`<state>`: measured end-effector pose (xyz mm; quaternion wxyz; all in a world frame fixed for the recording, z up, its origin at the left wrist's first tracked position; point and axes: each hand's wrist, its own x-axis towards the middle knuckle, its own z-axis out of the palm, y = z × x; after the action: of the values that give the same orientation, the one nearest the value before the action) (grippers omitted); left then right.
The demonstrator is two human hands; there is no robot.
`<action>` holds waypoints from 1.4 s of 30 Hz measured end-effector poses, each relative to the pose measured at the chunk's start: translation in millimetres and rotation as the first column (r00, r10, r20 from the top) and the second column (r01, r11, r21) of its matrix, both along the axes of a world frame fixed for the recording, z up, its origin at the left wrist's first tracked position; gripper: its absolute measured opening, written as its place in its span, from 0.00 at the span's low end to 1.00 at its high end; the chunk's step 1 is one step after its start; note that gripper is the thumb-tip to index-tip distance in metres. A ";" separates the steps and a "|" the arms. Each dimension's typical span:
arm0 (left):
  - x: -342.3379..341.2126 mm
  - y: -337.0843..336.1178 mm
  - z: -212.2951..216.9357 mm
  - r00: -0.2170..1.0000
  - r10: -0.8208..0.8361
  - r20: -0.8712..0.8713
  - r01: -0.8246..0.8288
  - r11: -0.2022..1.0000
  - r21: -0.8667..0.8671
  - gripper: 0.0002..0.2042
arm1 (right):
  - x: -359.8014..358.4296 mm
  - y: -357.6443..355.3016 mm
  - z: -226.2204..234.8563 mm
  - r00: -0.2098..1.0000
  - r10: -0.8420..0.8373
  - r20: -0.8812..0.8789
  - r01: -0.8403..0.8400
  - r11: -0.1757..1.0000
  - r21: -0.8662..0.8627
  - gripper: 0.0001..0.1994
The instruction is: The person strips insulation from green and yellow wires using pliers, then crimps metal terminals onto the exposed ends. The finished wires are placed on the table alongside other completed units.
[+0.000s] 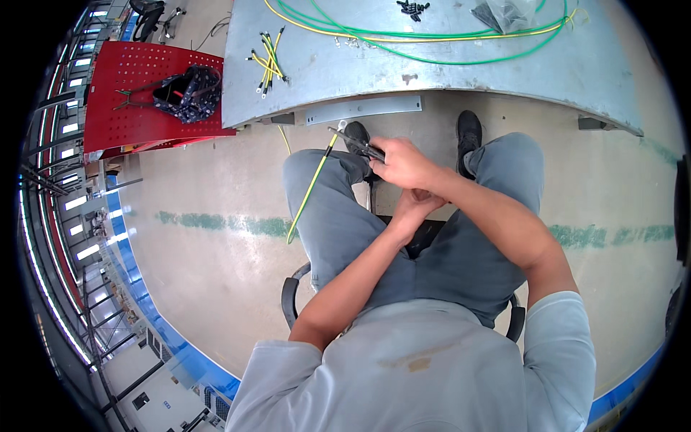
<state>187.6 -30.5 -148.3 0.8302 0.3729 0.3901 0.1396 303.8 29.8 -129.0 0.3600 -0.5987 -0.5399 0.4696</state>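
My right hand (pixel 404 163) is closed round a dark pliers-like hand tool (pixel 368 148), its jaws pointing to the upper left over my lap. At the jaws hangs a short yellow-green wire (pixel 309 191) with a black sleeve and a small metal lug at its upper end; the rest slants down to the left past my knee. Just below, my left hand (pixel 412 214) is closed with its fingers curled close under the right wrist. Whatever lies in the left fingers is hidden.
On the grey metal table (pixel 446 79) ahead lie a bundle of short yellow-green wires (pixel 269 63), long green cable loops (pixel 461 63), small black sleeves (pixel 412 9) and a clear plastic bag (pixel 507 14). A patterned bag (pixel 191 93) sits on a red perforated cart (pixel 108 79) at left.
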 end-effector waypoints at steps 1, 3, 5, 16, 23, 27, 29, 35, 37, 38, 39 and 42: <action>2.9 -0.7 -6.8 1.000 0.006 0.023 -0.006 1.000 -0.015 0.29 | 1.4 -1.5 0.5 1.000 -0.013 0.009 0.013 1.000 0.010 0.13; 4.8 -2.3 -20.1 0.998 0.019 0.067 -0.016 0.999 -0.046 0.22 | 4.3 -3.4 1.5 0.999 -0.041 0.027 0.041 0.999 0.032 0.13; 14.2 -9.5 -21.9 0.990 0.121 -0.073 -0.112 0.986 0.121 0.17 | 3.8 -2.0 -4.1 0.999 -0.036 0.015 0.036 0.999 0.022 0.13; -0.4 53.7 22.5 0.845 -0.049 -0.533 0.278 0.891 0.360 0.10 | -0.1 27.4 -23.2 0.997 -0.072 0.009 0.072 0.997 0.012 0.16; -52.1 130.9 115.7 0.744 0.548 -0.383 0.471 -0.024 0.882 0.15 | 14.9 21.8 -6.9 0.996 -0.069 0.054 0.063 0.992 0.110 0.15; -46.5 156.1 104.6 0.799 0.328 -0.504 0.257 0.572 0.779 0.10 | 21.2 13.5 3.9 0.998 0.047 0.033 -0.046 0.999 -0.004 0.16; -48.7 155.8 91.2 0.816 0.273 -0.509 0.228 0.658 0.718 0.08 | 21.9 10.1 -1.9 0.996 0.086 0.027 -0.084 0.995 -0.043 0.16; -41.3 159.7 84.1 0.862 0.283 -0.420 0.141 0.662 0.736 0.08 | 30.4 21.7 -11.2 0.990 0.083 -0.110 -0.090 0.994 -0.062 0.19; -38.8 160.7 83.3 0.851 0.332 -0.406 0.117 0.634 0.764 0.07 | 29.9 27.3 -13.3 0.983 0.108 -0.146 -0.118 0.991 -0.062 0.22; -38.7 161.2 83.1 0.845 0.356 -0.398 0.106 0.619 0.778 0.07 | 29.6 28.0 -12.7 0.986 0.113 -0.124 -0.123 0.989 -0.078 0.22; -39.5 161.7 83.5 0.832 0.363 -0.419 0.128 0.609 0.782 0.07 | 30.1 27.9 -11.5 0.988 0.117 -0.103 -0.127 0.988 -0.093 0.22; -42.3 161.2 83.6 0.795 0.379 -0.474 0.201 0.572 0.795 0.08 | 28.1 28.3 -9.7 0.990 0.124 -0.065 -0.130 0.987 -0.091 0.22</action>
<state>145.4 130.7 -64.7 0.3858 0.7137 0.5409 0.2218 331.9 58.2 -138.7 0.3162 -0.5656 -0.5430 0.5341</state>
